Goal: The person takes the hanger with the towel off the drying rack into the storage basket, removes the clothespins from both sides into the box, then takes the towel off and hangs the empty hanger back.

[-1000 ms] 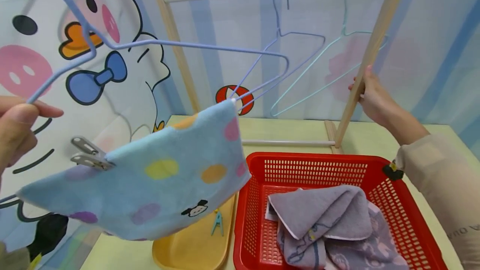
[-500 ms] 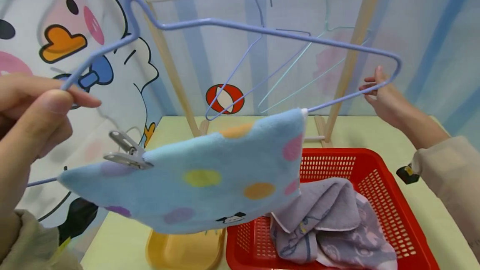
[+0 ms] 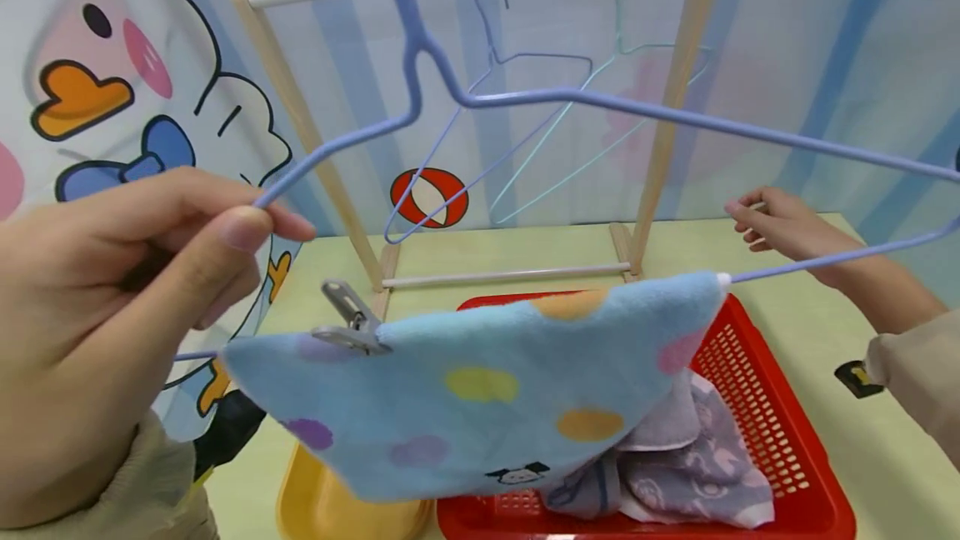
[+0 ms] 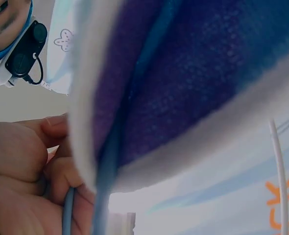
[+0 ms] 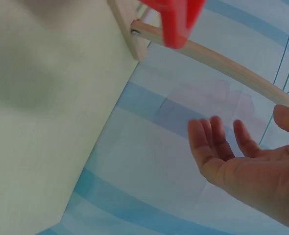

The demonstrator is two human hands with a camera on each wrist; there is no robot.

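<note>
Two hands raised: left hand (image 3: 150, 273), left of basket (image 3: 772, 432), pinching hanger (image 3: 540, 96) between thumb and finger; right hand (image 3: 780, 227), beyond basket's far right corner, grip loosely spread. Towel (image 3: 480, 390) on hanger, before basket, partly hiding it. Hanger's hook cut off in head view.

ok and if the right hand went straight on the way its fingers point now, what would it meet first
Most likely the rack's right wooden post, which stands ahead of the right hand in the head view. Depth is unclear: it might miss that and meet the backdrop.
</note>
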